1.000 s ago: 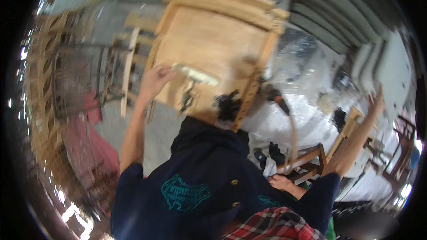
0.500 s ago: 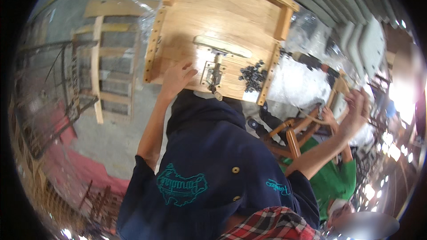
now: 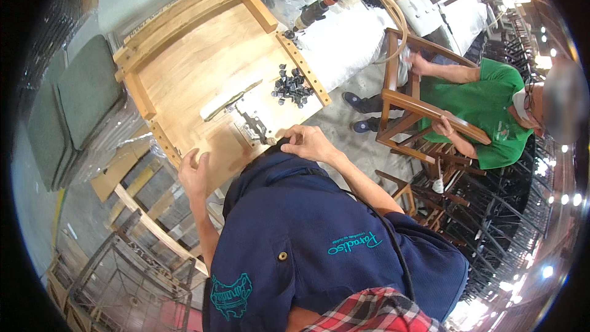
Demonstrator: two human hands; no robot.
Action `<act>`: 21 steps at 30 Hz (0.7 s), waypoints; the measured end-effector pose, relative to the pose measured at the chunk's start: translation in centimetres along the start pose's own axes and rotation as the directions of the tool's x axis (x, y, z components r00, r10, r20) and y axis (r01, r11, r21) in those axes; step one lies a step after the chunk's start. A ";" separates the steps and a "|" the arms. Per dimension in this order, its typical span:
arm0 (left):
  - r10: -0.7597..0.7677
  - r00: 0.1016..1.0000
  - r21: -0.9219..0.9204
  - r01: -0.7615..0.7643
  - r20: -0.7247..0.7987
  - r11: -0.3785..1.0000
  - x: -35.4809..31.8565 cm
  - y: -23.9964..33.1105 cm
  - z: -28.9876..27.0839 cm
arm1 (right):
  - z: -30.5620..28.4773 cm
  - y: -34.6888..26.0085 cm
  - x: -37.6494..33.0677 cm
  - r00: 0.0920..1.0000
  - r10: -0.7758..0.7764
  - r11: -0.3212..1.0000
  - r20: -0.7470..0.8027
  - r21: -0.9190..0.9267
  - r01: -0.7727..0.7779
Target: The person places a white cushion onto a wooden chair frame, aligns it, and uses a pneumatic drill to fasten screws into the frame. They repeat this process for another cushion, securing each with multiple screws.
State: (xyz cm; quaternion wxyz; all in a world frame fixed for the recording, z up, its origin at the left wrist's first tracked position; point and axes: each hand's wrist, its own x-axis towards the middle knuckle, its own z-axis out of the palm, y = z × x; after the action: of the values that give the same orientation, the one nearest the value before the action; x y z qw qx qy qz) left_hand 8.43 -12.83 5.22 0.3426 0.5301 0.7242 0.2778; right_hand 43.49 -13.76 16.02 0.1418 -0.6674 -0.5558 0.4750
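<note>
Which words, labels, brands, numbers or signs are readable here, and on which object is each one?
I leave wording uncopied, but it stands here:
Navy shirt, right side: teal lettering, readable; tiny line beside it, too small.
Navy shirt, left side: teal emblem with lettering, not clearly readable.
Wooden panel, far rail: dark marking, too small.
Green shirt: small pale mark, too small.

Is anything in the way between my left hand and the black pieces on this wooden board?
Yes: on the direct line from your left hand to the black pieces, the metal fixture sits near the board's front edge.
</note>
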 end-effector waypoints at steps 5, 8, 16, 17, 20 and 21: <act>0.195 0.942 0.280 -0.116 -0.274 0.953 2.3 -3.4 -1.3 | 1.7 1.6 2.1 0.999 -0.048 0.999 -0.022 0.002 0.048; 0.182 0.946 0.329 -0.088 -0.268 0.940 1.9 -4.6 -0.1 | 1.9 1.4 3.6 0.998 -0.059 0.998 0.001 -0.012 0.059; 0.255 0.940 0.520 -0.105 -0.226 0.848 0.7 -4.9 2.8 | 1.0 1.4 6.3 0.992 -0.121 0.993 -0.021 0.003 0.121; 0.236 0.950 0.547 -0.089 -0.205 0.832 0.7 -4.9 2.8 | 1.0 1.4 6.5 0.992 -0.122 0.992 -0.015 0.015 0.122; 0.202 0.959 0.541 -0.065 -0.197 0.838 0.5 -4.4 2.6 | 1.1 1.6 6.6 0.994 -0.105 0.994 -0.007 0.029 0.105; 0.183 0.965 0.532 -0.056 -0.189 0.845 0.5 -4.2 2.6 | 1.2 1.7 6.6 0.995 -0.096 0.995 -0.003 0.021 0.096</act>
State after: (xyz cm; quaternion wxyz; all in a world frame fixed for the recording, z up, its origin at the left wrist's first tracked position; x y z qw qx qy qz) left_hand 7.98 -13.41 0.30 0.0807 0.6113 0.7724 0.1520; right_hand 43.13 -8.94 11.05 0.1722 -0.6387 -0.5820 0.4729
